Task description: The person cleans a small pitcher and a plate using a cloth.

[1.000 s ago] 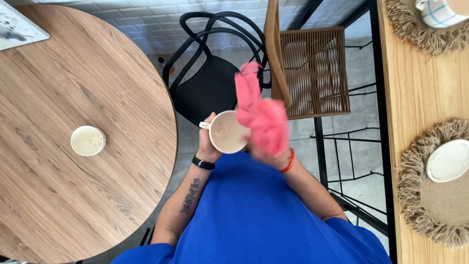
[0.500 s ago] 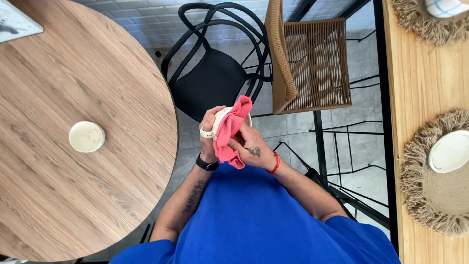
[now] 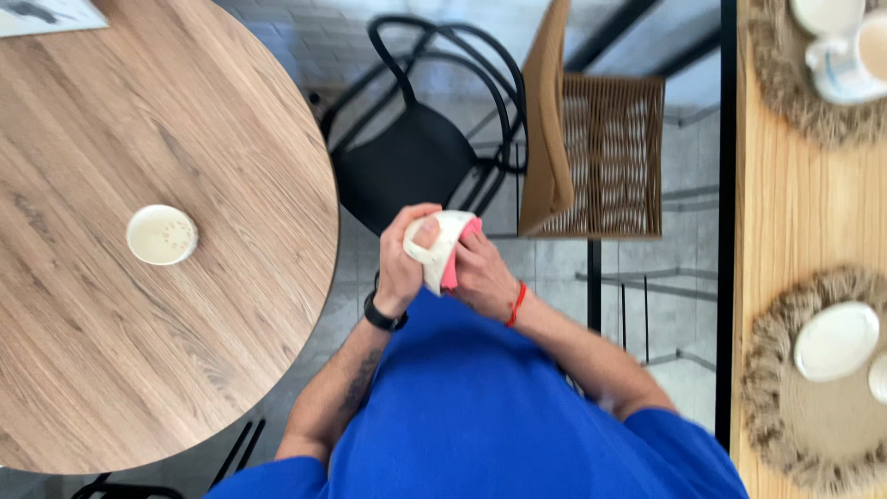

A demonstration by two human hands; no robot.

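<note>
My left hand (image 3: 404, 263) grips a cream mug (image 3: 438, 242) in front of my chest, thumb over its rim. My right hand (image 3: 483, 275) presses a pink cloth (image 3: 452, 263) into the mug's side; only a thin strip of the cloth shows between mug and fingers. I wear a black watch on the left wrist and a red string on the right. Both hands hover over the gap between the round table and the chairs.
A round wooden table (image 3: 111, 351) on the left carries a small cream saucer (image 3: 161, 235). A black chair (image 3: 416, 148) and a woven wicker chair (image 3: 591, 148) stand ahead. A long wooden table (image 3: 771, 203) on the right has fringed mats, a plate (image 3: 835, 340) and a cup (image 3: 845, 57).
The pink cloth, loose above the mug a second ago, is now bunched between my right hand and the mug. The mug has turned sideways in my left hand.
</note>
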